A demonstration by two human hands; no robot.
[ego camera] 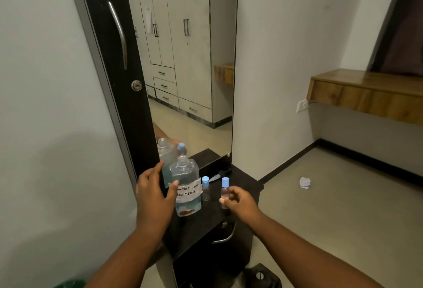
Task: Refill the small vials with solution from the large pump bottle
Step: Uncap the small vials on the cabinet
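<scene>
The large clear bottle [186,184] stands on the dark cabinet top [242,187] with its neck uncapped, a white "contact lens solution" label on it and blue liquid in its lower part. My left hand [153,194] wraps its left side, thumb on the label. A small vial with a blue cap [205,187] stands just right of the bottle. A second blue-capped vial [224,190] is further right, pinched low down by my right hand [239,203]. The black pump head [219,174] lies behind the vials near the mirror.
A tall mirror [194,59] rises behind the cabinet top and reflects the bottle and wardrobes. A cabinet door with a curved handle [225,236] sits below the top. A crumpled paper [305,183] lies on the floor. A wooden shelf [366,95] hangs on the right wall.
</scene>
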